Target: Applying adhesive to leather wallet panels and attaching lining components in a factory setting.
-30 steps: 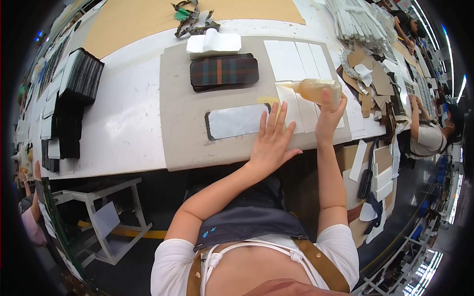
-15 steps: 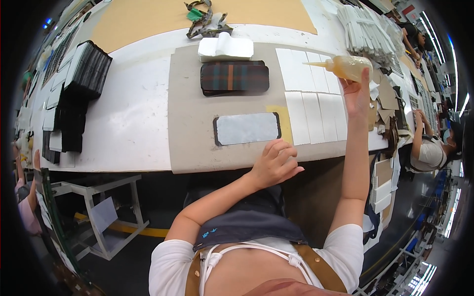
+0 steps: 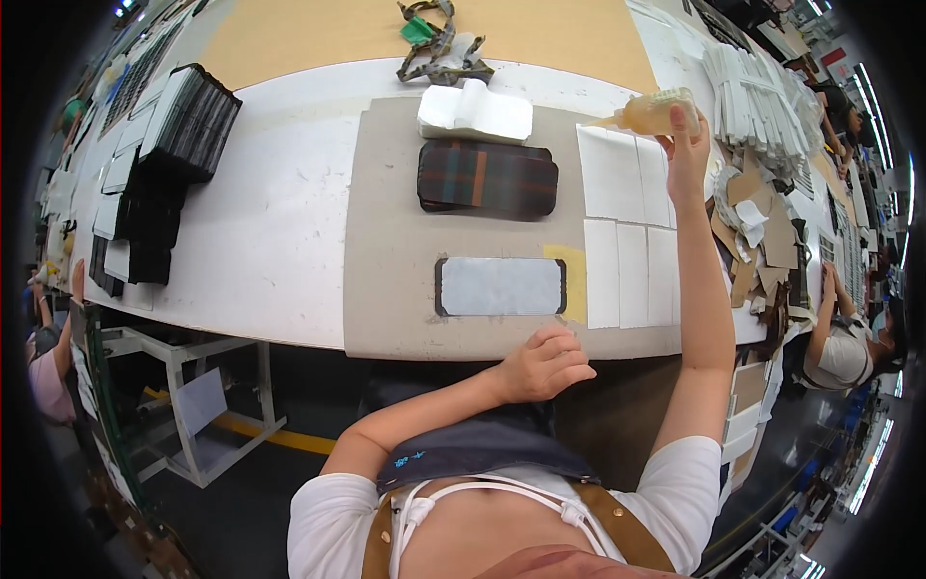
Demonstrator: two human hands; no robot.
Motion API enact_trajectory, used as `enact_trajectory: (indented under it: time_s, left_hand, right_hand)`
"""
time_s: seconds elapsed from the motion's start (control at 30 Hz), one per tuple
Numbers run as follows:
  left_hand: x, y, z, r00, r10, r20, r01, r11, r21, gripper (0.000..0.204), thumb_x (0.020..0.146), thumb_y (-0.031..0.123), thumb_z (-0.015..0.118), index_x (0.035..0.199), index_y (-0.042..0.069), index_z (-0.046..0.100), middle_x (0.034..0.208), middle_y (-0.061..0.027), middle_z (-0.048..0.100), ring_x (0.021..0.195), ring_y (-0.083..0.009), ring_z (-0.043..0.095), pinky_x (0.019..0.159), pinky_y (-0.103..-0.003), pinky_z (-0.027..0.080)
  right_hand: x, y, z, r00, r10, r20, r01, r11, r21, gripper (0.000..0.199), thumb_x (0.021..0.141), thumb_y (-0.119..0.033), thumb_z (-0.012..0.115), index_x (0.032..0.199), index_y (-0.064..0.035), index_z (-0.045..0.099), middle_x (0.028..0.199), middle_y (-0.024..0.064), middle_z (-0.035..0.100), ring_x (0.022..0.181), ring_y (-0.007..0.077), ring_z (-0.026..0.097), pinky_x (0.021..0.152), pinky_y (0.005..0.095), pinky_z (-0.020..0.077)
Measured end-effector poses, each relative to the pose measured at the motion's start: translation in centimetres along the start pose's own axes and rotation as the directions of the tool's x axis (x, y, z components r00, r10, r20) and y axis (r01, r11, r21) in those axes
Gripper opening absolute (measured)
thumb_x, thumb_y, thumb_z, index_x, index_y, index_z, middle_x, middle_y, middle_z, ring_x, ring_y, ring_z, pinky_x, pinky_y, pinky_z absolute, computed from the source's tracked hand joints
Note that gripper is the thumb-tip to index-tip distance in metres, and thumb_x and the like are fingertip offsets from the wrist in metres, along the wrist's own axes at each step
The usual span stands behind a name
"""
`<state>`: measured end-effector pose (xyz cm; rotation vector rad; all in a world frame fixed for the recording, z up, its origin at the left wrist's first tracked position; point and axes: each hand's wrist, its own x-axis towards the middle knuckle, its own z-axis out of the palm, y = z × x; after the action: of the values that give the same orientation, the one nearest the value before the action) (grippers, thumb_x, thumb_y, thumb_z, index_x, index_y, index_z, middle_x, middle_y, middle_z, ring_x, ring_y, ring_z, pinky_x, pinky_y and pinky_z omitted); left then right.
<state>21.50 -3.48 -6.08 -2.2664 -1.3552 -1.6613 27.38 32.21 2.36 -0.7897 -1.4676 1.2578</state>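
My right hand is wrapped round a squeeze bottle of pale amber liquid. The bottle lies nearly level, its thin nozzle pointing left over the top of the white card strips. Loosely curled, with no object showing in it, my left hand rests by the table's front edge. Just beyond it lies a pale grey rectangular panel with black trim at both short ends. A stack of plaid fabric-covered pieces sits farther back, and a pile of white sheets behind that.
Stacked black-edged panels stand at the left of the white table. Bundled white strips and cardboard scraps crowd the right side. Fabric offcuts lie at the back. Another person works at the right.
My view has shifted, so the table sits lower and farther right. Relative to the white strips, the bottle has moved left and slightly away from me. My left hand stays curled near the edge.
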Motion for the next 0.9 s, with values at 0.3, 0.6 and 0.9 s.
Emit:
enact_trajectory:
  time_s: [0.3,0.6,0.9]
  left_hand:
    - [0.0,0.0,-0.1,1.000,0.001,0.022,-0.001,1.000,0.004,0.032,0.080,0.008,0.070,0.110,0.016,0.063,0.096,0.0016,0.061,0.096,-0.0179,0.060,0.099,-0.040,0.046]
    - [0.0,0.0,-0.1,0.999,-0.005,0.034,0.005,1.000,0.023,0.034,0.080,0.007,0.069,0.112,0.017,0.064,0.097,0.0017,0.061,0.096,-0.0178,0.060,0.104,-0.044,0.044]
    - [-0.1,0.0,0.1,1.000,-0.012,0.019,0.011,0.999,0.033,0.036,0.077,0.005,0.070,0.111,0.017,0.064,0.095,0.0022,0.062,0.094,-0.0169,0.060,0.106,-0.044,0.043]
  right_hand:
    - [0.5,0.8,0.4,1.000,-0.005,0.004,0.006,0.999,-0.054,0.073,0.089,-0.045,0.076,0.136,0.0011,0.043,0.124,0.0142,0.058,0.114,0.0216,0.062,0.093,0.0349,0.0576]
    - [-1.3,-0.6,-0.7,1.000,0.020,0.024,-0.015,0.981,-0.196,0.076,0.088,-0.052,0.074,0.136,0.0009,0.046,0.122,0.0138,0.060,0.112,0.0210,0.063,0.092,0.0345,0.0572]
    - [-4.8,-1.2,-3.7,0.994,0.067,0.090,-0.047,0.976,-0.214,0.075,0.090,-0.055,0.072,0.137,-0.0018,0.048,0.122,0.0114,0.061,0.111,0.0189,0.063,0.093,0.0334,0.0550]
